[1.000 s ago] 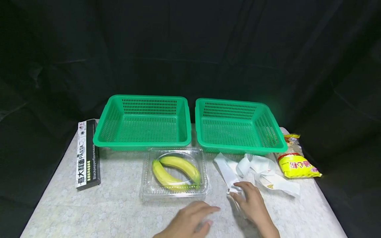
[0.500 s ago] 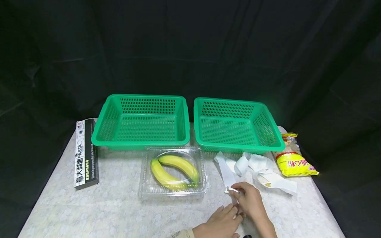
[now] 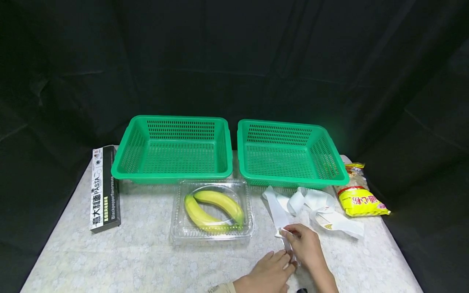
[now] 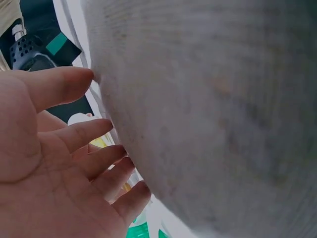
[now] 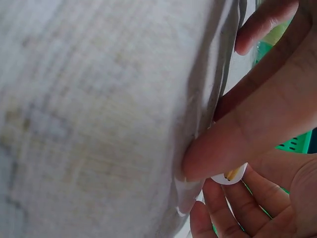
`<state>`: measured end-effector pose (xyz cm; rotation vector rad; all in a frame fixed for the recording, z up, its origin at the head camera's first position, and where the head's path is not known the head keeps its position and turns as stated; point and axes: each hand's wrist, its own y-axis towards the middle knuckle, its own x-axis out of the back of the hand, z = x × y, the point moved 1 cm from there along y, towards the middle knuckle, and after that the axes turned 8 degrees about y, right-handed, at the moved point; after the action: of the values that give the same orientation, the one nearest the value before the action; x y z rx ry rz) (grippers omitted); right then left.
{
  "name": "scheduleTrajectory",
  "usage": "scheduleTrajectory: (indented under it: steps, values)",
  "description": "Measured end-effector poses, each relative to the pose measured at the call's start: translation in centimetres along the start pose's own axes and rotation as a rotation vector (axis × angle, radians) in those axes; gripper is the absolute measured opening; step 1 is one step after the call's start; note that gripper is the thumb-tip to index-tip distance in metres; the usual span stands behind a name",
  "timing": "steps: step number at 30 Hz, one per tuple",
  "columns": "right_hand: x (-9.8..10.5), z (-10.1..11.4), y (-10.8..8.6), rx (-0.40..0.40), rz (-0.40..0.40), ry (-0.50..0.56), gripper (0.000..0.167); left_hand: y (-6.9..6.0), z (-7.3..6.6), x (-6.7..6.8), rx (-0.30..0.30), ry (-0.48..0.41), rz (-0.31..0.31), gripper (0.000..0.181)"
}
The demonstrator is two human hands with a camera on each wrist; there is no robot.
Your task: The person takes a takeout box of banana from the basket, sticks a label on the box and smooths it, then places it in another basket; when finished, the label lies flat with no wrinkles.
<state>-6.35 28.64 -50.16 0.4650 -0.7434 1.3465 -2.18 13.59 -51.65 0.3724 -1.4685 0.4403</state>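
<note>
A long white ribbon-like strip [image 3: 277,209] lies loosely curled in front of the right green basket, a yellow mark printed on one part. My right hand [image 3: 307,248] pinches its near part between thumb and fingers, where a small white fold shows. Just below, my left hand [image 3: 269,270] rests its fingertips on the strip's near end, fingers nearly straight. In the left wrist view, the left hand [image 4: 64,144] has its fingers extended against the pale cloth. Both hands overlap in the right wrist view, hiding the contact. To their left sits a clear plastic box [image 3: 177,226] with two bananas [image 3: 221,203] inside.
Two green baskets, left [image 3: 172,176] and right [image 3: 293,181], stand along the back. A pasta box [image 3: 104,195] lies at the left edge and a yellow food packet [image 3: 360,201] at the right. A black item [image 3: 302,290] shows at the bottom edge.
My left hand has moved right from in front of the plastic box to the strip's near end. The right hand has closed its pinch on the strip. The head view has shifted slightly.
</note>
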Motion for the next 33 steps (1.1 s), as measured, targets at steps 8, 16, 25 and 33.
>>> scheduleTrajectory:
  steps: [8, 16, 25, 33]
  values:
    - [-0.1, -0.1, -0.1, -0.005, 0.008, 0.001, 0.018, 0.0, 0.1, -0.1, -0.003, -0.065, 0.009, 0.057]
    - [0.7, 0.8, -1.1, -0.040, 0.079, 0.037, 0.022, 0.0, 0.1, -0.3, 0.002, -0.085, 0.024, 0.060]
    - [1.7, 3.3, -2.3, -0.049, 0.090, 0.227, 0.026, 0.1, -0.1, -0.2, 0.033, -0.112, 0.056, 0.061]
    - [1.8, 5.6, -3.2, -0.067, 0.239, 0.446, 0.031, -0.8, 0.9, 0.7, -0.037, -0.354, -0.041, 0.050]
